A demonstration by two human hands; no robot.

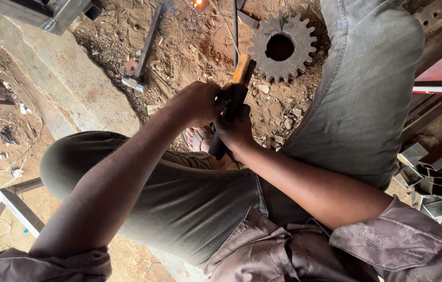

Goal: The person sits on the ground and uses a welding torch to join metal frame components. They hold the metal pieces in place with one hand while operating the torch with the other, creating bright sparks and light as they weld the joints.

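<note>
Both my hands close around a welding electrode holder (239,86) with a black grip and an orange head, held between my knees. My left hand (197,103) wraps its upper part from the left. Gripping the black handle lower down is my right hand (236,130). A thin rod (235,26) runs up from the holder's head toward a small glowing spot (198,4) at the top edge. I am crouched, my grey trousers filling the middle and right of the view.
A large rusty toothed gear (282,47) lies on the dirt just beyond the holder. A hammer-like steel bar (142,52) rests to the left by a concrete strip (59,78). Cut metal offcuts (435,193) pile at the right; steel frames (7,209) stand lower left.
</note>
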